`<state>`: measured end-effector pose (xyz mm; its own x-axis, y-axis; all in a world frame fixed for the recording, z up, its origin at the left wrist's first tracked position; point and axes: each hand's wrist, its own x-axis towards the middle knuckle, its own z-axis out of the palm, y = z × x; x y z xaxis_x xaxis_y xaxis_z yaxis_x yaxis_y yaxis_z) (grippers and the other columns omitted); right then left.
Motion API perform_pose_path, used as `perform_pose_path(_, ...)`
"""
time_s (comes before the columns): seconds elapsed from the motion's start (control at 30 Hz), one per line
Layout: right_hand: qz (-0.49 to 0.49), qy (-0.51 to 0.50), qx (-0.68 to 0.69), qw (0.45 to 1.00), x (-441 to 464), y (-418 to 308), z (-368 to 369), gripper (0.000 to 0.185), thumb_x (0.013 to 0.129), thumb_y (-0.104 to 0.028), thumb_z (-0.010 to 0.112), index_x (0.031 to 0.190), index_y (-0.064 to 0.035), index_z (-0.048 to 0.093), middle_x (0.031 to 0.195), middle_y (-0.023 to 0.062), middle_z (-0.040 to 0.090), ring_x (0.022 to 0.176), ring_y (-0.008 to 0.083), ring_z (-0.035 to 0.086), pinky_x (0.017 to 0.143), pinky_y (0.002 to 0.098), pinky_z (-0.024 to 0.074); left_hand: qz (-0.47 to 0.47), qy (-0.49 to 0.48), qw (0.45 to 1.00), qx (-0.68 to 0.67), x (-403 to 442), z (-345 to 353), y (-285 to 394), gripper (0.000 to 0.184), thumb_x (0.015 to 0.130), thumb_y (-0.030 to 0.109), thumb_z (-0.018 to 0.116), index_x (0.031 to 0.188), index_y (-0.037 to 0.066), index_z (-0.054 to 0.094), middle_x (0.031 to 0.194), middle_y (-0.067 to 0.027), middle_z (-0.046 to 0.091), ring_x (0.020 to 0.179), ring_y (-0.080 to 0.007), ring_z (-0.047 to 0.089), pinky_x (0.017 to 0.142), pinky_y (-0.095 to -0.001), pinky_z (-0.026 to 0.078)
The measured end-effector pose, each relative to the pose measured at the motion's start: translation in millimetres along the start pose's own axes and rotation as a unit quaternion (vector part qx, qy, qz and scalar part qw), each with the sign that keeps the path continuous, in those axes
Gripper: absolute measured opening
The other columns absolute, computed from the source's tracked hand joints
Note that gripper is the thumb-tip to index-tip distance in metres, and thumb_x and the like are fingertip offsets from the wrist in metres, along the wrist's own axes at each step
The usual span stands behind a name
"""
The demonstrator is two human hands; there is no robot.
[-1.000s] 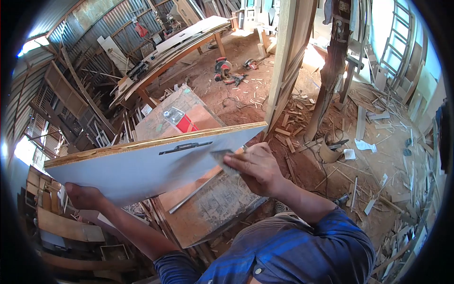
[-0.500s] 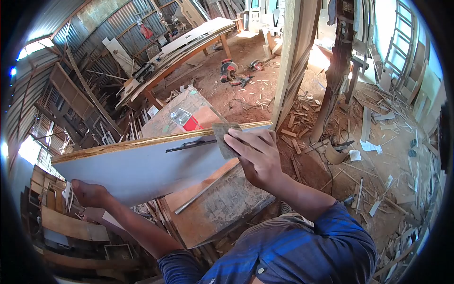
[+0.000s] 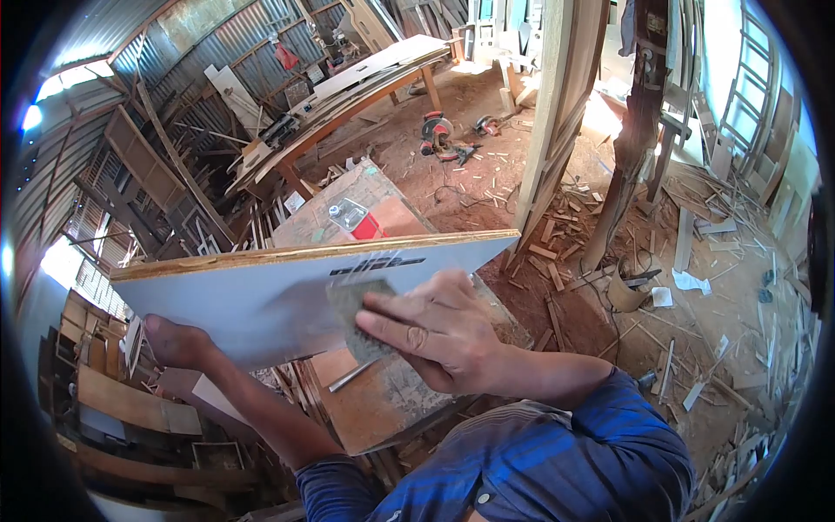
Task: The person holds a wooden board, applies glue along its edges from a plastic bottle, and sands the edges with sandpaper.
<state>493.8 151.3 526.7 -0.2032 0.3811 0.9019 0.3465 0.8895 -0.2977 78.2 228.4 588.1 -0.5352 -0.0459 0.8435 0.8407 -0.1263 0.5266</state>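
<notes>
A long board (image 3: 217, 300) stands on edge before me, its broad face pale white and its upper edge raw layered wood. My left hand (image 3: 178, 342) grips the board near its lower left end, with most of its fingers hidden. In my right hand (image 3: 444, 331) is a worn grey-green piece of sandpaper (image 3: 352, 306), pinched between thumb and fingers and held against or just in front of the pale face. A dark slotted fitting or cutout (image 3: 378, 265) shows on that face near the top edge.
Under the board is a worn workbench (image 3: 400, 391) with a thin metal strip (image 3: 352, 376). Beyond stands a clear bottle with red contents (image 3: 357, 219). A red power saw (image 3: 437, 135) sits on the floor among wood scraps. A wooden post (image 3: 548, 113) rises at the right.
My right hand has moved the sandpaper left and down across the pale face, uncovering the dark fitting. My left hand stays on the board's left end. The whole view has shifted slightly.
</notes>
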Motion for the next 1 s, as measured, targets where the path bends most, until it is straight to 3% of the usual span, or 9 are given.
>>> perform_pose_path(0.13, 0.025, 0.071, -0.123, 0.99, 16, 13, 17, 0.057, 0.081, -0.006, 0.074, 0.138, -0.0108, 0.068, 0.134, 0.0118, 0.067, 0.1, 0.0233, 0.062, 0.088, 0.0402, 0.0432, 0.034, 0.007, 0.998, -0.046, -10, 3, 16, 0.067, 0.105, 0.054, 0.044, 0.092, -0.008, 0.067, 0.084, -0.0161, 0.07, 0.075, -0.0272, 0.062, 0.072, -0.0424, 0.051)
perform_pose_path(0.17, 0.05, 0.04, -0.127, 0.99, 20, 5, 22, 0.054, 0.079, -0.005, 0.077, 0.133, -0.0117, 0.073, 0.132, 0.0091, 0.07, 0.099, 0.021, 0.063, 0.086, 0.0363, 0.0431, 0.048, 0.006, 0.998, -0.045, -11, 3, 19, 0.07, 0.105, 0.057, 0.043, 0.091, -0.007, 0.067, 0.082, -0.0152, 0.069, 0.074, -0.0269, 0.063, 0.071, -0.0411, 0.052)
perform_pose_path(0.3, -0.03, 0.045, 0.016, 0.998, 28, -12, 14, 0.059, 0.079, -0.005, 0.077, 0.137, -0.0137, 0.07, 0.135, 0.0077, 0.068, 0.098, 0.0213, 0.063, 0.086, 0.037, 0.0417, 0.057, 0.004, 0.997, -0.054, -7, 5, 12, 0.066, 0.105, 0.053, 0.047, 0.094, -0.009, 0.067, 0.083, -0.0181, 0.071, 0.075, -0.0285, 0.064, 0.073, -0.0435, 0.052)
perform_pose_path(0.4, 0.008, 0.096, -0.112, 0.989, 32, -6, 24, 0.057, 0.08, -0.007, 0.078, 0.136, -0.0143, 0.071, 0.138, 0.0077, 0.067, 0.098, 0.0211, 0.062, 0.086, 0.037, 0.0411, 0.055, -0.017, 0.997, -0.047, -6, 3, 9, 0.064, 0.106, 0.051, 0.048, 0.094, -0.008, 0.067, 0.083, -0.0175, 0.07, 0.076, -0.028, 0.065, 0.073, -0.0426, 0.053)
perform_pose_path(0.53, -0.011, 0.062, -0.014, 0.998, 43, -29, 33, 0.057, 0.081, -0.006, 0.077, 0.137, -0.0158, 0.07, 0.136, 0.0064, 0.068, 0.099, 0.0212, 0.06, 0.087, 0.0365, 0.0389, 0.095, 0.005, 0.993, -0.07, -10, 7, 26, 0.057, 0.106, 0.045, 0.05, 0.085, -0.007, 0.062, 0.076, -0.0133, 0.063, 0.067, -0.0252, 0.059, 0.065, -0.0379, 0.05)
perform_pose_path(0.67, -0.034, 0.099, -0.086, 0.991, 57, -21, 41, 0.069, 0.076, -0.014, 0.075, 0.144, -0.0128, 0.064, 0.134, 0.0102, 0.063, 0.107, 0.0251, 0.056, 0.095, 0.0435, 0.0376, 0.086, -0.008, 0.995, -0.055, -11, 5, 30, 0.05, 0.106, 0.039, 0.053, 0.086, -0.006, 0.062, 0.076, -0.0133, 0.064, 0.065, -0.0259, 0.059, 0.065, -0.0378, 0.05)
perform_pose_path(0.83, -0.063, 0.064, -0.019, 0.996, 77, -45, 60, 0.072, 0.071, -0.013, 0.077, 0.142, -0.0102, 0.065, 0.131, 0.0081, 0.062, 0.105, 0.0273, 0.053, 0.088, 0.0459, 0.0378, 0.084, -0.037, 0.987, -0.132, -14, 5, 38, 0.048, 0.106, 0.041, 0.054, 0.088, -0.003, 0.062, 0.073, -0.0133, 0.064, 0.066, -0.0262, 0.062, 0.064, -0.0394, 0.05)
perform_pose_path(1.0, -0.125, 0.108, -0.026, 0.986, 96, -53, 71, 0.07, 0.072, -0.015, 0.076, 0.141, -0.0102, 0.065, 0.131, 0.0083, 0.062, 0.106, 0.0275, 0.053, 0.088, 0.0454, 0.0379, 0.077, -0.055, 0.988, -0.124, -14, -4, 49, 0.048, 0.106, 0.043, 0.057, 0.087, -0.001, 0.062, 0.074, -0.0121, 0.065, 0.066, -0.0248, 0.064, 0.064, -0.0379, 0.051)
